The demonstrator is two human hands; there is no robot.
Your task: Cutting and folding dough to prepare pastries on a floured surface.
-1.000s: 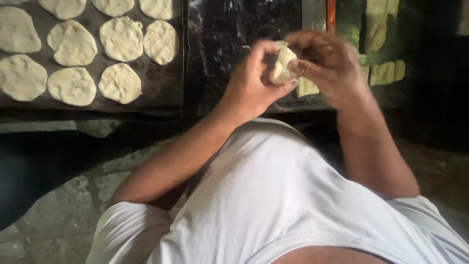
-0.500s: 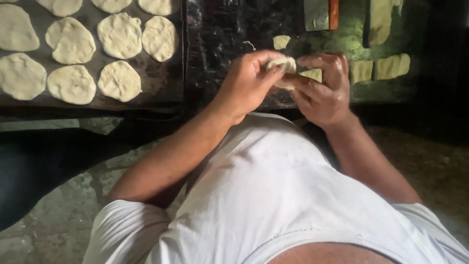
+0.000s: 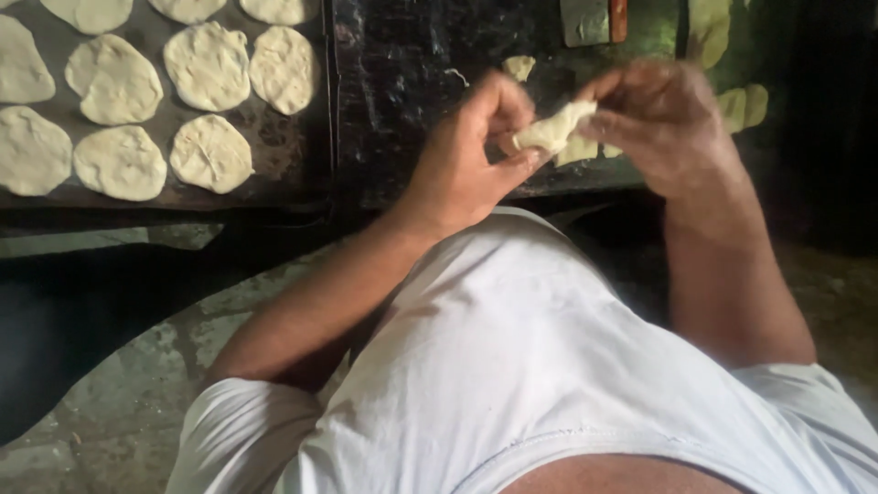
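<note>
Dark worktop (image 3: 412, 82), both hands pinching dough piece (image 3: 553, 128), right hand (image 3: 668, 123) blurred, tray (image 3: 283, 178) cropped

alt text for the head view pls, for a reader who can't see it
Seen from above, a person in a white shirt holds a piece of pale dough between the left hand and the right hand. To the left, a dark tray holds flattened dough rounds; small dough pieces lie on the dark counter.
</note>
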